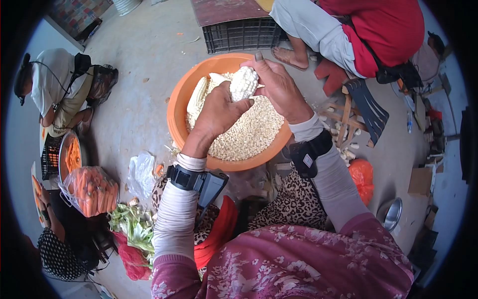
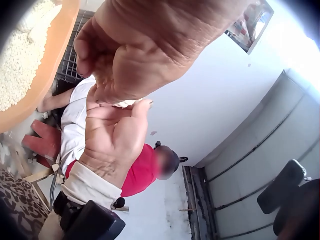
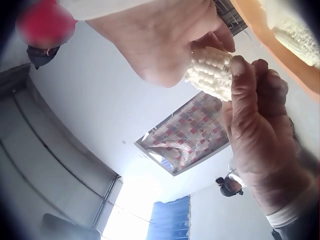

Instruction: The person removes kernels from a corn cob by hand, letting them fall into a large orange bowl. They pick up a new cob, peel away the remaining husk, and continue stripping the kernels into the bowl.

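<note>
Cob [image 1: 244, 82]: where is it?

You hold it up over the far part of the bowl [image 1: 175, 107], between both hands, clear of the kernels [image 1: 249, 134] below.

And the hands?

Your left hand [image 1: 216, 112] wraps the cob's near end from the left, fingers curled round it. Your right hand [image 1: 279, 87] clasps the far end from the right, fingers curled over the top. In the right wrist view, rows of kernels show on the cob between your two hands.

How far along does it look?

Well along, I judge. The bowl holds a deep heap of loose kernels, and two pale cobs [image 1: 199, 94] lie at its far left edge; whether those are stripped I cannot tell. The cob in your hands carries kernels on the side that shows, so that one is left to do.
</note>
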The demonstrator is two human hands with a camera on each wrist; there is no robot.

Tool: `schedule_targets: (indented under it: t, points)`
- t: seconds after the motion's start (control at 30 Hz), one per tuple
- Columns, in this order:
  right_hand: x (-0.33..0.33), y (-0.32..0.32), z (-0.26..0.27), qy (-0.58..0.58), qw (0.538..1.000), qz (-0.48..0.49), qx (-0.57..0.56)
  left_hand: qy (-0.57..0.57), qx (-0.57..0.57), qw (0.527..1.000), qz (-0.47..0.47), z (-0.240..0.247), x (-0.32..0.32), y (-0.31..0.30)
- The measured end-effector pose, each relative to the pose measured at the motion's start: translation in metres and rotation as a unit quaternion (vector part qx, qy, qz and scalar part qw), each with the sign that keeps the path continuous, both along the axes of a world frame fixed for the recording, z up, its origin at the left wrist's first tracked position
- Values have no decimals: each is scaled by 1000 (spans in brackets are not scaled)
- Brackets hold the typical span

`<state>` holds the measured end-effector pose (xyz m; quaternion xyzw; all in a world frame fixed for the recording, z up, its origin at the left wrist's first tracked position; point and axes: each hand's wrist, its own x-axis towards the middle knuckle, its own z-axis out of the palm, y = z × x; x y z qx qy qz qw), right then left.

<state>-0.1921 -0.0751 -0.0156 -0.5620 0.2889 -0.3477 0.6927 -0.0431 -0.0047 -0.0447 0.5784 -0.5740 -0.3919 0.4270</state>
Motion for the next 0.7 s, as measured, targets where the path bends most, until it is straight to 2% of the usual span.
schedule_targets:
  t: [0.1,0.17,0.23,0.3,0.33,0.4,0.47,0.53,0.6,0.67,0.7]
  points:
    - [5,-2,-7,25,998,8,-65,1,16,1000,9,6,0,1]
    - [5,-4,-10,29,995,5,-96,23,96,995,22,16,0,3]
    - [4,-4,-12,33,991,2,-127,20,97,995,18,17,0,3]
    - [5,-3,-12,77,976,-30,-204,17,99,995,14,16,0,3]
    - [6,-3,-13,77,976,-31,-203,-3,89,996,16,13,0,2]
    - [9,-3,-17,126,939,-88,-308,-24,79,996,17,9,0,2]
    - [10,-3,-18,142,934,-105,-311,-60,58,996,26,7,-1,2]
    - [8,-4,-16,159,928,-123,-315,-34,61,997,21,8,-3,3]
    - [2,-6,-6,185,962,-36,-199,-8,65,998,16,9,-3,3]
    - [0,1,4,106,988,-11,-110,13,71,997,6,11,-3,3]
    - [1,1,4,106,988,-10,-110,14,70,997,7,11,-2,3]
